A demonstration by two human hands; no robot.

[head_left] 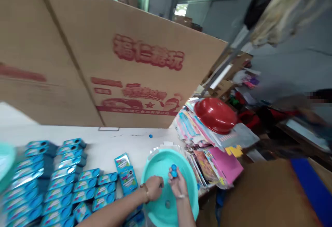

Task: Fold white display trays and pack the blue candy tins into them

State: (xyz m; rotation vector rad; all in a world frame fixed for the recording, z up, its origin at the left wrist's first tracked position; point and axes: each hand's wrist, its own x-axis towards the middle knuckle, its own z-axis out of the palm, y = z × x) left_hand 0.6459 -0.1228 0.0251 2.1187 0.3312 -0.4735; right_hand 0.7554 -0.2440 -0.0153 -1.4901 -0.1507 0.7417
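Observation:
My right hand is over a turquoise basin, holding a small round blue cap between its fingers. Beside it, also above the basin, my left hand is closed with the fingers curled down; whatever it may hold is hidden. A small greyish round spot shows on the basin floor below the hands. To the left stand several rows of small blue printed boxes with round openings or lids. Two more boxes lie end to end close to the basin.
A tall cardboard sheet with red print stands along the table's back. On the right, a red basin rests on stacked printed sheets. Another turquoise basin is at the left edge. A loose blue cap lies on the white table.

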